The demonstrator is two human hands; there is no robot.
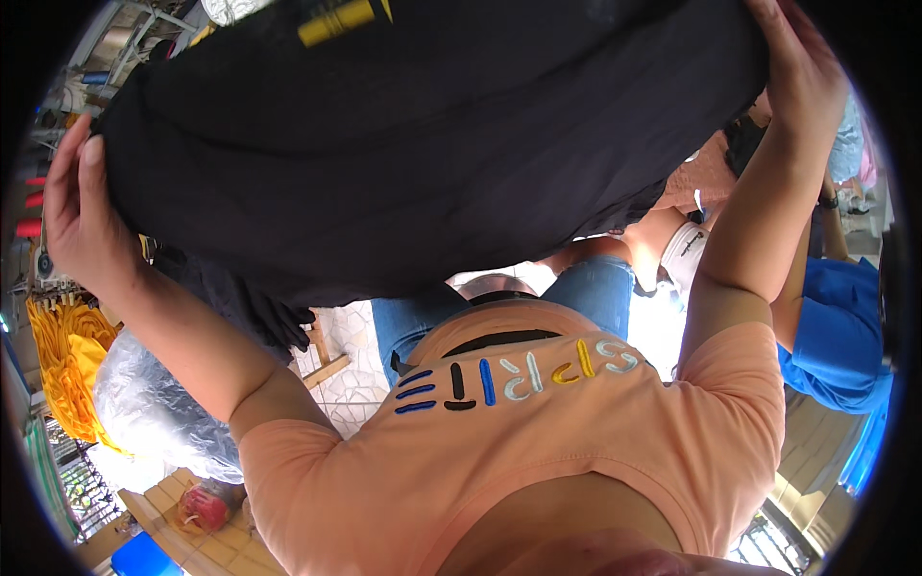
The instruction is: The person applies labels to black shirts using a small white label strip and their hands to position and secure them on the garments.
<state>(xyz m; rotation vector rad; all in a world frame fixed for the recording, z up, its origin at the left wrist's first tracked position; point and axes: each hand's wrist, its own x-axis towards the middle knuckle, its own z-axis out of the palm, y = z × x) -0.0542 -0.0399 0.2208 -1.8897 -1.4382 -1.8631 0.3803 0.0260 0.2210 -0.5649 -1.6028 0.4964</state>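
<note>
A wide black garment [432, 163] is stretched between my raised hands and fills the upper part of the view. Near its top edge it bears a yellow printed patch [336, 23]. My left hand [84, 216] grips its left edge between thumb and fingers. At the upper right, my right hand [805, 72] is closed on the opposite edge, its fingertips partly cut off by the picture's rim. The cloth sags in a curve above my lap. More dark cloth [226, 293] hangs lower, beside my left forearm.
At left are yellow-orange cloth [72, 370], a clear plastic bag [158, 408] and red thread spools [32, 216]. A wooden bench [216, 538] bears a red wrapped bundle [204, 509]. A person in blue [836, 326] is close on my right. Brown cloth [699, 178] lies beyond my lap.
</note>
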